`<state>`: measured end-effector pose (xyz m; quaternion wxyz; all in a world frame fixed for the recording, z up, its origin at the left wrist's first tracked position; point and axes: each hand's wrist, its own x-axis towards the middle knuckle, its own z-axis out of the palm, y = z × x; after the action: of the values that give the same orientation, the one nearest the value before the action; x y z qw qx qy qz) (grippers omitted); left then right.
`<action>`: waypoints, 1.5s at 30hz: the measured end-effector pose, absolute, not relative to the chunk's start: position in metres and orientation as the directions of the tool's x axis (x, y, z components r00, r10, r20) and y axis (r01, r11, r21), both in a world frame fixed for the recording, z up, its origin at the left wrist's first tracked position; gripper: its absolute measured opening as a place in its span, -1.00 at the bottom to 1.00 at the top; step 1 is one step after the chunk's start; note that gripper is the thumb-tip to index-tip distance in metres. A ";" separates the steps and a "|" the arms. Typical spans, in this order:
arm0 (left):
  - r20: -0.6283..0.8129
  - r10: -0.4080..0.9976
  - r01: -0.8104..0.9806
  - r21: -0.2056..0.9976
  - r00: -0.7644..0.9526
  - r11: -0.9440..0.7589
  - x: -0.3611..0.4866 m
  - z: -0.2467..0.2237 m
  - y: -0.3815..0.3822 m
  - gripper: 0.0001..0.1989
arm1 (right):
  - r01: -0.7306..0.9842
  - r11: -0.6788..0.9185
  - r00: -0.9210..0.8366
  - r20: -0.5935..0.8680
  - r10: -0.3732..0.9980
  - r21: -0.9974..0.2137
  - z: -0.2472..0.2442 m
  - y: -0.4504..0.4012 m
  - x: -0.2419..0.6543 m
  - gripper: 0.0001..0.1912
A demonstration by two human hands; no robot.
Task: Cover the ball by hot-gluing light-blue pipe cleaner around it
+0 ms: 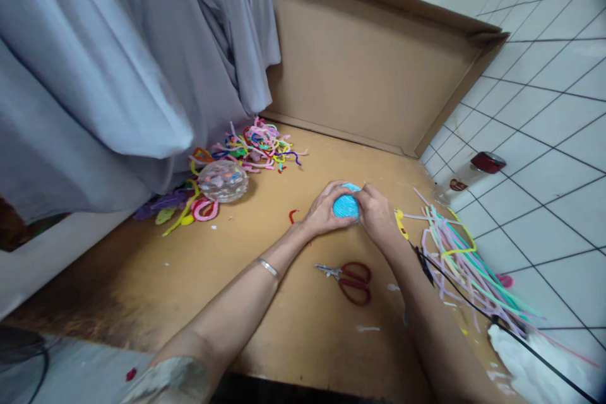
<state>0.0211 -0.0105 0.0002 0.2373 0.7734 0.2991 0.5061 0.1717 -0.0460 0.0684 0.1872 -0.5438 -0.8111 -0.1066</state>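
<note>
A round blue ball (346,204) with a ridged surface is between my two hands above the middle of the table. My left hand (326,209) wraps round its left side, thumb below and fingers over the top. From the right, my right hand (374,209) presses its fingertips against the ball's right side. Nearer to me lie red-handled scissors (348,278), their blades pointing left. A short red pipe cleaner (292,217) rests just left of my left hand. Beside my right wrist is a yellow tool (401,225) with a black cord.
Colourful pipe cleaners (265,145) are heaped at the back left, beside a clear bowl (223,181). Long pastel pipe cleaners (454,246) lie at the right, near a clear bottle (466,178) by the tiles. A cardboard panel (360,63) stands behind; grey cloth (142,69) hangs left.
</note>
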 end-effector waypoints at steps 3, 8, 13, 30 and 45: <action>0.641 0.701 0.231 0.665 0.312 -0.711 0.020 0.000 -0.011 -0.42 | 0.905 0.417 -0.337 0.452 0.826 -0.087 0.068 -0.045 0.174 -0.72; 0.630 0.705 0.247 0.663 0.324 -0.706 0.020 0.000 -0.010 -0.43 | 0.857 0.475 -0.333 0.488 0.807 -0.201 0.072 -0.043 0.179 -0.82; 0.627 0.705 0.242 0.666 0.331 -0.706 0.018 0.002 -0.011 -0.45 | 0.869 0.456 -0.330 0.458 0.825 -0.194 0.079 -0.047 0.182 -0.85; 0.636 0.682 0.227 0.649 0.360 -0.726 0.018 0.001 -0.011 -0.45 | 0.897 0.430 -0.432 0.410 0.803 0.101 0.086 -0.045 0.186 -0.72; 0.629 0.699 0.226 0.667 0.341 -0.710 0.017 0.001 -0.012 -0.44 | 0.909 0.414 -0.295 0.632 0.716 -0.046 0.096 -0.056 0.183 -0.75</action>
<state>0.0172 -0.0116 0.0007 0.2401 0.7828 0.2951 0.4924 0.1832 -0.0562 0.0963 0.2942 -0.5158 -0.7878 -0.1636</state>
